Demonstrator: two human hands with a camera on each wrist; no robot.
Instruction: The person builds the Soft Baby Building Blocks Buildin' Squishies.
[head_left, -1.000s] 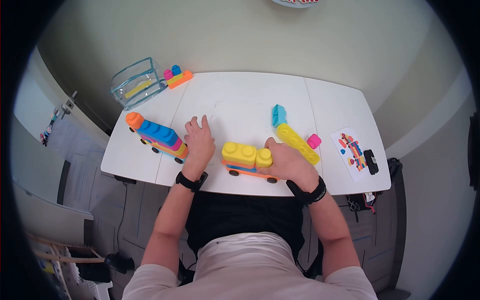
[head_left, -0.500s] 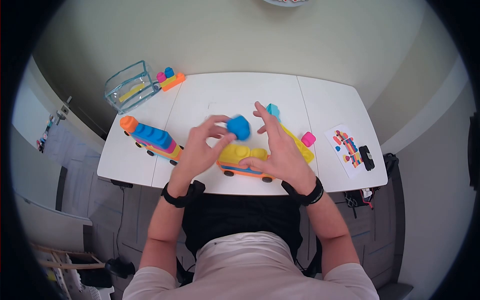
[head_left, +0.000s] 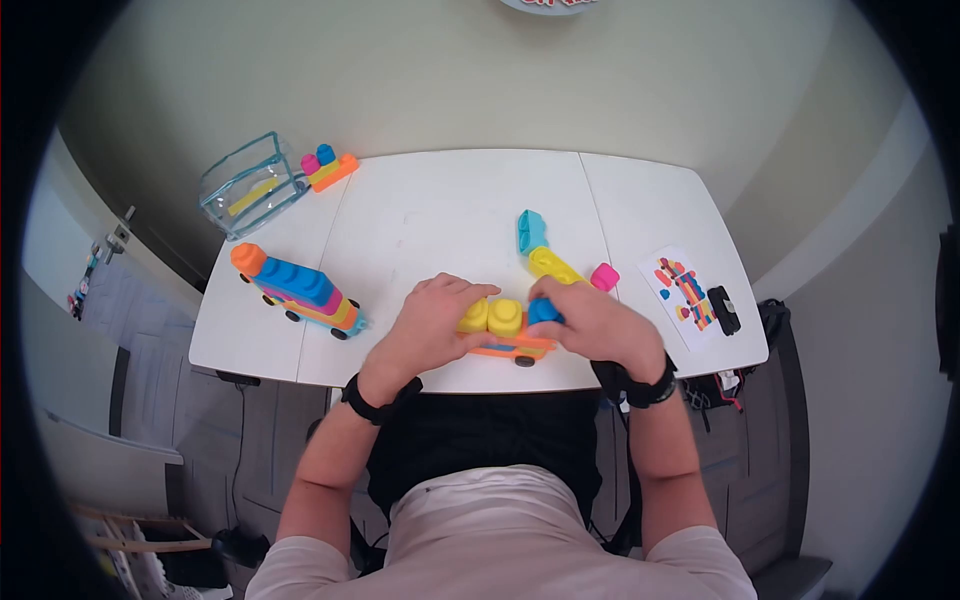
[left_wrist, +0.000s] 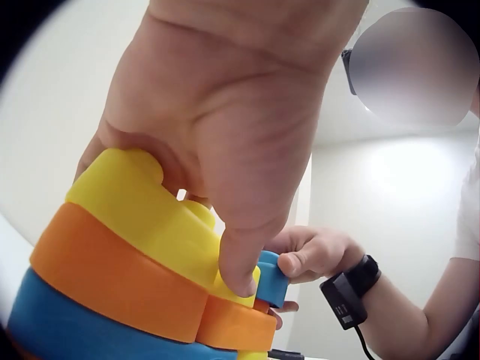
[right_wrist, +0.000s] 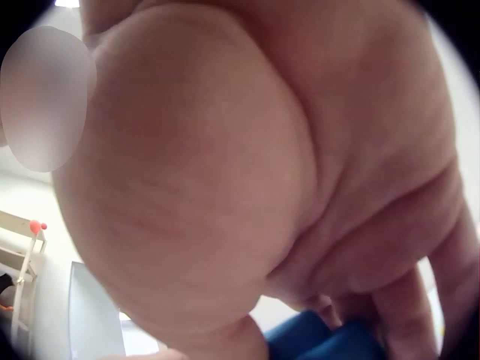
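Note:
A toy wagon built of blocks point(head_left: 520, 347) stands near the table's front edge, with yellow blocks point(head_left: 505, 318) on top of orange and blue layers point(left_wrist: 112, 274). My left hand point(head_left: 425, 325) grips the wagon's yellow top from the left, thumb on the near side and fingers over the far side. At the wagon's right end my right hand point(head_left: 608, 325) pinches a blue block point(head_left: 544, 311) between thumb and fingers. In the left wrist view that blue block sits right beside the small yellow one. The right wrist view shows mostly palm, with blue below the fingers.
A second block train point(head_left: 305, 290) with an orange knob stands at the left. Behind it are a clear case point(head_left: 222, 195) and a small block stack point(head_left: 333, 174). Beyond my right hand lie teal point(head_left: 531, 232), yellow point(head_left: 556, 266) and pink blocks point(head_left: 604, 277). A printed picture sheet point(head_left: 672, 300) lies at right.
My left hand brought a blue block from the left over the wagon; that block is now in my right hand at the wagon's right end. The left hand has moved onto the yellow blocks.

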